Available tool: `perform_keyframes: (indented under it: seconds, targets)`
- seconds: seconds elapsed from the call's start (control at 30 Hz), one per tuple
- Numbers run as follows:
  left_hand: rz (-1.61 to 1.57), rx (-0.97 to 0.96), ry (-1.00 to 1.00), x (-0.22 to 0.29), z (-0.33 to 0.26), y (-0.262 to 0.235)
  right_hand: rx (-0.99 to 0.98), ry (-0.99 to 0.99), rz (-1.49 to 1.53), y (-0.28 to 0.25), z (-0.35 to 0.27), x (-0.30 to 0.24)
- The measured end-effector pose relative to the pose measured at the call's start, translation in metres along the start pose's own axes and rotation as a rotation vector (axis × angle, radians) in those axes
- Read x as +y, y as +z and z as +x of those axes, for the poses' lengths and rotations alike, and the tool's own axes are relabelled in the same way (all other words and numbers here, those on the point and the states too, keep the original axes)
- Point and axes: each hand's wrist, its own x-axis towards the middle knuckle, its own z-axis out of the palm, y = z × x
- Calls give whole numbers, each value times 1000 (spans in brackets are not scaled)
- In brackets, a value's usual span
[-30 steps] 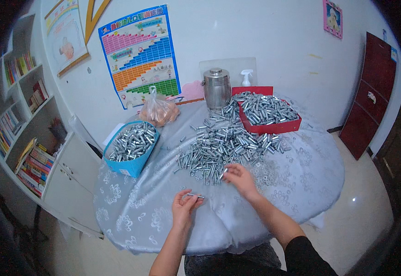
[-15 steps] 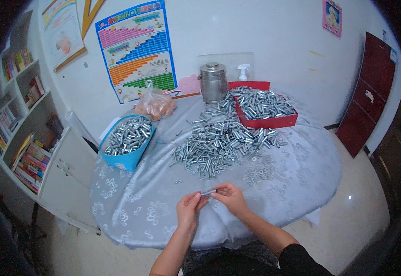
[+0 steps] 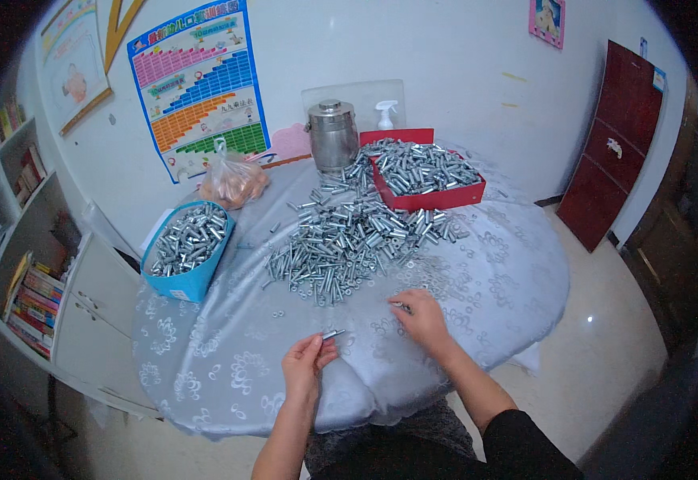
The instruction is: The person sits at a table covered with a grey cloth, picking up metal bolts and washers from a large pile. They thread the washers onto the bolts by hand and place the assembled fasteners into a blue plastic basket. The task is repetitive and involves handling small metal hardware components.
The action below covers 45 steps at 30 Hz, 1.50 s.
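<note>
My left hand (image 3: 304,362) pinches a silver bolt (image 3: 334,334) between thumb and fingertips, its thin end pointing right, away from the hand. Off to the right, my right hand (image 3: 422,318) reaches low over the cloth, fingertips closed together around something small that I cannot make out. Beyond both hands spreads a loose heap of metal bolts and sleeves (image 3: 341,248). Several small nuts or washers (image 3: 418,282) are scattered just past my right hand.
A blue basket (image 3: 193,282) full of metal sleeves stands at left. Behind the heap sits a red box (image 3: 437,198) piled with more. A steel canister (image 3: 333,140), a spray bottle (image 3: 386,114) and a knotted plastic bag (image 3: 233,182) line the back of the cloth-covered round table (image 3: 261,384).
My hands have parted: the right has let go of the bolt and moved right and forward to the cloth. The left keeps the bolt. The whole view has shifted a little.
</note>
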Motion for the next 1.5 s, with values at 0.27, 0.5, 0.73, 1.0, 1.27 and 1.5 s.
perform_keyframes:
  seconds: [0.27,0.5,0.73,1.0,1.27,1.5]
  targets:
    - [24,-36,-34,-3,1,6,-16,-66,-235,-2,7,19]
    - [-1,-24,-41,-4,2,1,-4,-11,-75,-7,11,0]
    - [-72,-85,-113,-9,2,7,-261,371,808,15,-5,-45]
    - [-161,-104,-229,-7,0,5,-221,227,625,30,-13,-52]
    - [-169,-116,-220,-9,1,1,-214,83,446,25,-10,-58]
    - [-156,-86,-175,-5,5,-5,12,62,-132,-10,-1,-3]
